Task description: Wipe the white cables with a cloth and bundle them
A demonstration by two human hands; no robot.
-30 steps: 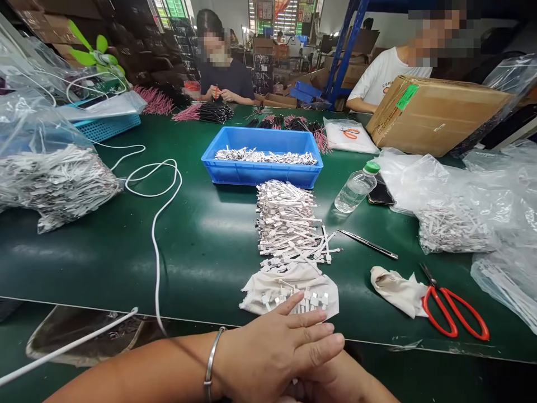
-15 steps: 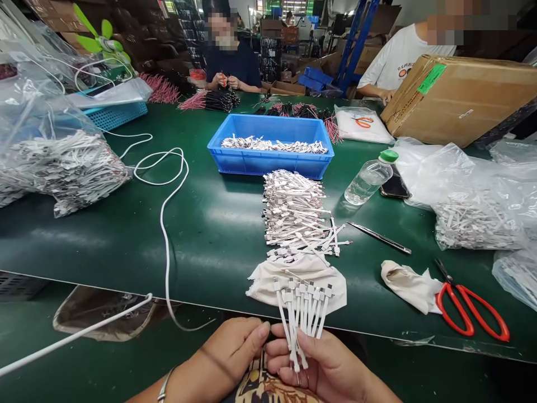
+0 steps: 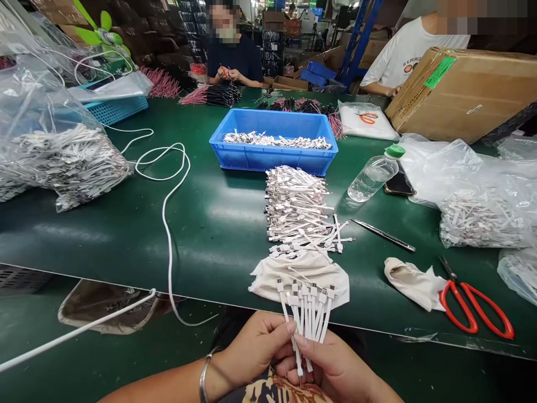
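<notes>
A fanned bunch of short white cables with small connectors (image 3: pixel 308 305) stands up between my two hands, just below the near edge of the green table (image 3: pixel 210 224). My right hand (image 3: pixel 331 366) grips the bunch from below. My left hand (image 3: pixel 255 347) pinches the bunch's left side with thumb and fingertips. Right behind them lies a white cloth (image 3: pixel 302 274), and past it a long stack of the same white cables (image 3: pixel 297 207).
A blue bin (image 3: pixel 272 140) with more cables stands mid-table. Tweezers (image 3: pixel 384 235), a crumpled cloth (image 3: pixel 413 282), red scissors (image 3: pixel 474 310), a water bottle (image 3: pixel 373 176) and bags of cables (image 3: pixel 62 162) lie around. A white cord (image 3: pixel 168 212) loops left. Two people work opposite.
My left hand, which lay flat over my right, has lifted off and now pinches the cable bunch. The bunch has come into view, fanned upright. The view has tilted slightly downward.
</notes>
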